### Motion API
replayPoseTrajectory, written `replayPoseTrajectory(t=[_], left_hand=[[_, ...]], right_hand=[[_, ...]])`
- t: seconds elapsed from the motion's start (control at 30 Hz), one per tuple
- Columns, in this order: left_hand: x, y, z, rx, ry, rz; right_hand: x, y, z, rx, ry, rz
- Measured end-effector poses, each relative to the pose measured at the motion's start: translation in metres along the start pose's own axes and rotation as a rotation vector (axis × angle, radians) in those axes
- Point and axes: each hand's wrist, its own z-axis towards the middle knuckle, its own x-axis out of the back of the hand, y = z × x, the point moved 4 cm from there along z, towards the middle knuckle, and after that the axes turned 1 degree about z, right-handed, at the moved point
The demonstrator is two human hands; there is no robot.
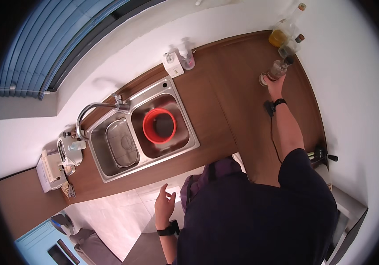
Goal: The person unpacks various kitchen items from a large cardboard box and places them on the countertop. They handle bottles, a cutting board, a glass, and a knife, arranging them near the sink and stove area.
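At the counter's back right corner, my right hand (275,85) is at a clear glass bottle with a dark cap (278,69), its fingers around the lower part. A small glass jar or cup (262,79) shows beside my fingers; whether I touch it I cannot tell. Just beyond stand a squat clear bottle with a brown cap (289,48) and a taller bottle holding yellow liquid (278,35). My left hand (165,204) hangs over the floor before the counter, fingers apart, holding nothing. A red plastic bucket (145,128) sits in the right basin of the steel sink (193,143).
The chrome faucet (91,105) arches over the left basin, which holds a wire or mesh basket (122,143). Behind the sink are a white box (173,65) and a pump bottle (187,59). White appliances (69,150) stand far left. A cable (272,132) trails beside my right forearm.
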Motion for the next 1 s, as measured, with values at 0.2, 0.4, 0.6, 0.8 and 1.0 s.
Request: replayPoseTrajectory(t=[0.2,0.4,0.6,0.8,1.0], left_hand=[[-0.009,0.032,0.016,0.084,-0.038,0.002],[-0.030,0.052,0.029,0.132,-0.076,0.004],[-0.040,0.081,0.040,0.184,-0.104,-0.045],[-0.051,0.089,0.038,0.189,-0.145,-0.039],[-0.044,0.091,0.043,0.221,-0.133,-0.026]], right_hand=[[-0.013,0.058,0.117,0.087,0.000,-0.235],[-0.039,0.067,0.186,0.098,-0.108,-0.292],[-0.055,0.076,0.205,0.040,0.083,-0.002],[-0.072,0.089,0.210,-0.008,0.171,-0.082],[-0.077,0.090,0.213,0.011,0.163,-0.160]])
